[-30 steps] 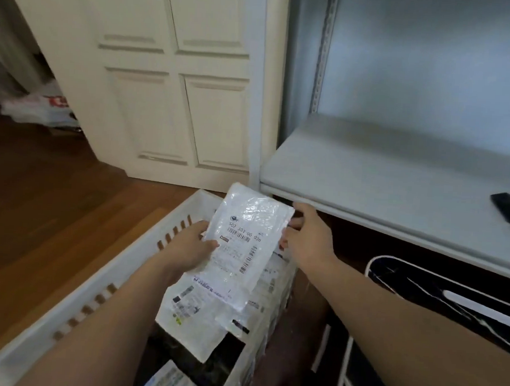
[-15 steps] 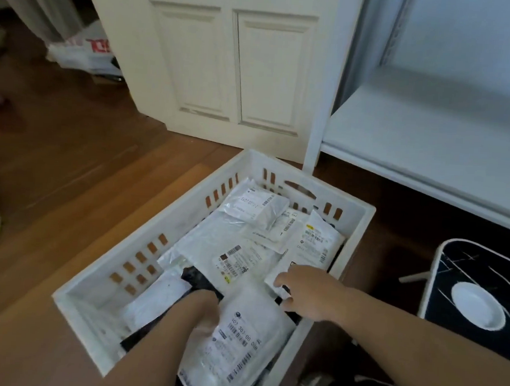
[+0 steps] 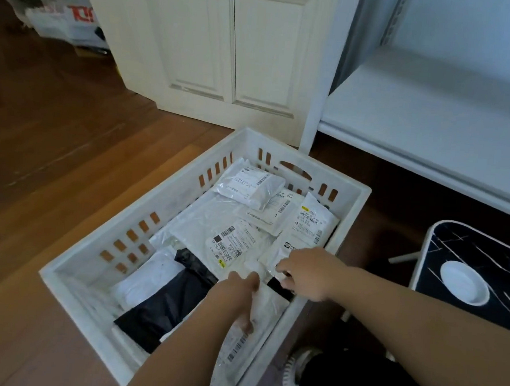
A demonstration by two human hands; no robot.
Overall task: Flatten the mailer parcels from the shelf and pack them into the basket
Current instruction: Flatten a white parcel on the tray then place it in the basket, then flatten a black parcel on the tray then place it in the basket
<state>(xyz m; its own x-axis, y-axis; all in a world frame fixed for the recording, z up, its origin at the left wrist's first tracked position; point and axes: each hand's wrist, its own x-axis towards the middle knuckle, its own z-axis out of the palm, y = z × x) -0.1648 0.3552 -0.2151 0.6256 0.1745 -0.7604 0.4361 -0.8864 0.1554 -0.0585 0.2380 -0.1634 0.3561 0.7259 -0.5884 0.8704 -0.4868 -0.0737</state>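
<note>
A white slotted basket (image 3: 101, 240) stands on the wooden floor below the white shelf (image 3: 431, 114). Several flat white mailers with barcode labels lie in it, along with a black mailer (image 3: 169, 301). My left hand (image 3: 238, 293) presses with straight fingers on a white labelled mailer (image 3: 238, 347) at the basket's near right corner. My right hand (image 3: 305, 270) hovers over the right side, its curled fingertips and thumb pinching the edge of a small white mailer (image 3: 283, 248). No parcel shows on the visible part of the shelf.
A cream panelled door (image 3: 226, 56) stands behind the basket. A low black marble-patterned stool (image 3: 483, 254) holding a white dish (image 3: 463, 283) is at the right. A plastic bag (image 3: 64, 17) lies far left on the floor. A round grey ribbed object (image 3: 293, 374) sits beside the basket's near right corner.
The white mailer held up in both hands has gone down into the basket's near right corner. My left hand now presses it flat, and my right hand has shifted to a neighbouring mailer's edge.
</note>
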